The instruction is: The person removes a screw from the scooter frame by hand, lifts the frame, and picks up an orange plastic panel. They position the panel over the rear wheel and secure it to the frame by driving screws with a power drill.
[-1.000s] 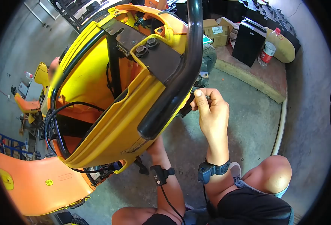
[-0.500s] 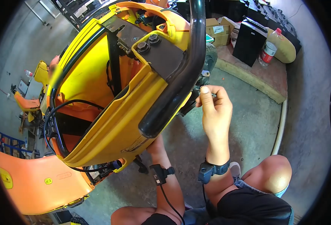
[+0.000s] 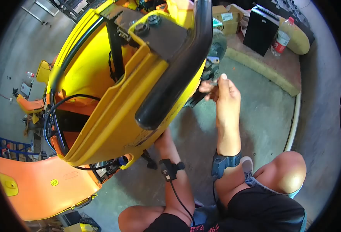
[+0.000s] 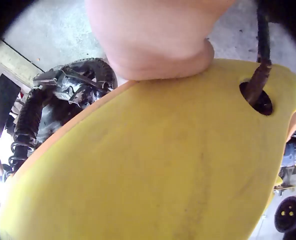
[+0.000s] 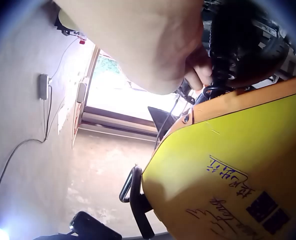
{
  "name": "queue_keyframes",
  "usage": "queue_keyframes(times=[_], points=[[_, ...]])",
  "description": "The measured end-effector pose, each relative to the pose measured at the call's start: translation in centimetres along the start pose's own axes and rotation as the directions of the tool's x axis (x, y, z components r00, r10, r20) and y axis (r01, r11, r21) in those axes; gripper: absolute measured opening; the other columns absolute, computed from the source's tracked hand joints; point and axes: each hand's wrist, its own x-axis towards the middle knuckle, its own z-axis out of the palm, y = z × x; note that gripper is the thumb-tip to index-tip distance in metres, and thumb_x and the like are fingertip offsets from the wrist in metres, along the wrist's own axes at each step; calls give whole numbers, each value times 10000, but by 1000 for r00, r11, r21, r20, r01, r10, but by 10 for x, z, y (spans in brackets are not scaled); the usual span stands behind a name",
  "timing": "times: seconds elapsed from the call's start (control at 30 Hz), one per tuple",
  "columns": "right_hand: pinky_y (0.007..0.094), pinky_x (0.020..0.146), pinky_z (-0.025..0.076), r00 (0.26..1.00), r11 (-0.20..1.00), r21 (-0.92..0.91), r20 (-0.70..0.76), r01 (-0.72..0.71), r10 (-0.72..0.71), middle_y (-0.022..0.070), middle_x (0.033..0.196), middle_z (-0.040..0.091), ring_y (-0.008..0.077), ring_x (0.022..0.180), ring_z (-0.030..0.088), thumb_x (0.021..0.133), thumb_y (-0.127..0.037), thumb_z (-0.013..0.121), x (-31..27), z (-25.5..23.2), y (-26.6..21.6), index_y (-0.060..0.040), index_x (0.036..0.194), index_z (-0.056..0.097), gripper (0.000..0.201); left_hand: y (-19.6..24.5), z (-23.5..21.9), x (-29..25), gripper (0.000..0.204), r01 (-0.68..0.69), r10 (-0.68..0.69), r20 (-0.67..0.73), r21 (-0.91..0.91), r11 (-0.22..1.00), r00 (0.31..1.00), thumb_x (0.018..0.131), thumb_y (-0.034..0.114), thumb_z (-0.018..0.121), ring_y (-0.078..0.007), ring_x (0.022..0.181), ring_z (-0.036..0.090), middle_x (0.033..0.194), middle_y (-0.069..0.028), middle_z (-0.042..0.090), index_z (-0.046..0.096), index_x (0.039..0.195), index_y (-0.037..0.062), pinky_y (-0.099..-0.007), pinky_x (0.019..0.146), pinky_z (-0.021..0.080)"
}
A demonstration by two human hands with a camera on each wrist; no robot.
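My right hand (image 3: 227,98) is raised beside a yellow vehicle body (image 3: 112,131), thumb up, pinching a small greyish metal piece (image 3: 213,83) between thumb and fingers. Its fingertips point toward the dark suspension parts near the wheel (image 3: 219,43). In the right wrist view the back of that hand covers most of what it holds. My left hand (image 4: 158,50) is at the edge of the yellow panel (image 4: 138,165); its fingers are hidden beyond that edge. A coil spring (image 4: 25,122) stands along the panel's side in the left wrist view.
A thick black tube (image 3: 174,81) curves over the body's near side. An orange seat (image 3: 35,189) lies at lower left, with a loose black cable (image 3: 68,98) above it. On a low platform (image 3: 269,71) stand a black box (image 3: 260,31) and a plastic bottle (image 3: 281,40).
The head view has shifted, so the vehicle and platform sit higher in it. My right hand has drawn slightly away from the body, its fingers spread more. The left arm stays under the panel.
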Motion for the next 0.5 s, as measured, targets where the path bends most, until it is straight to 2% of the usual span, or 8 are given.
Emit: queue_keyframes(times=[0.07, 0.1, 0.13, 0.2, 0.27, 0.4, 0.47, 0.5], points=[[262, 650, 502, 999, 1000, 31, -32, -7, 8, 149, 868, 703, 162, 721, 653, 1027, -238, 447, 3, 2, 6, 34, 956, 605, 323, 6, -5, 4, 365, 178, -165, 142, -85, 980, 976, 994, 262, 446, -280, 1156, 567, 1201, -145, 625, 598, 1185, -9, -458, 983, 448], [266, 691, 517, 998, 999, 52, -64, 0, 3, 157, 905, 702, 170, 761, 663, 1029, -207, 430, 1, 3, 7, 52, 999, 605, 315, 8, -4, 3, 365, 166, -155, 133, -75, 983, 979, 994, 262, 446, -280, 1156, 567, 1201, -145, 625, 598, 1185, -9, -458, 983, 448], [266, 754, 526, 998, 999, 39, -44, -38, 40, 162, 954, 697, 175, 813, 661, 1021, -139, 388, 1, 2, 4, 91, 1137, 569, 315, 6, -3, 5, 356, 107, -99, 94, -79, 991, 991, 993, 259, 439, -277, 1122, 578, 1173, -140, 632, 607, 1166, -2, -453, 953, 454], [265, 753, 526, 997, 997, 6, -28, -72, 72, 163, 946, 697, 169, 799, 656, 1013, -117, 377, 0, -1, 3, 100, 1182, 542, 321, 7, -11, 10, 348, 47, -43, 50, -74, 996, 998, 992, 256, 432, -273, 1089, 588, 1144, -135, 640, 616, 1147, 4, -449, 922, 460], [259, 755, 526, 993, 991, -49, -3, -121, 121, 175, 946, 698, 156, 753, 636, 986, -61, 344, 0, -3, 2, 116, 1287, 469, 371, 19, -28, 23, 417, -85, 77, 48, 196, 977, 996, 1004, 344, 423, -272, 1151, 578, 1221, -142, 615, 591, 1195, 13, -495, 980, 441], [261, 731, 528, 993, 993, -36, -25, -112, 111, 132, 838, 679, 149, 713, 622, 982, -57, 340, -1, -3, 1, 108, 1232, 497, 338, 18, -21, 17, 421, -15, 9, 71, 83, 996, 997, 1002, 352, 419, -278, 1133, 587, 1194, -142, 627, 596, 1193, 21, -493, 963, 448], [267, 699, 531, 983, 983, -40, 37, -177, 178, 75, 744, 616, 148, 696, 616, 986, -64, 342, -3, -8, -2, 83, 1152, 527, 289, 27, -22, 21, 380, -25, 25, -7, 34, 999, 1000, 975, 305, 423, -281, 970, 597, 1037, -111, 649, 629, 1081, 5, -476, 827, 437], [267, 699, 531, 984, 984, -42, 37, -174, 176, 75, 744, 616, 148, 696, 616, 986, -64, 342, -4, -7, -5, 83, 1152, 527, 289, 25, -20, 18, 380, -22, 22, -7, 32, 999, 1000, 975, 305, 423, -281, 970, 597, 1037, -111, 649, 629, 1081, 5, -476, 827, 437]])
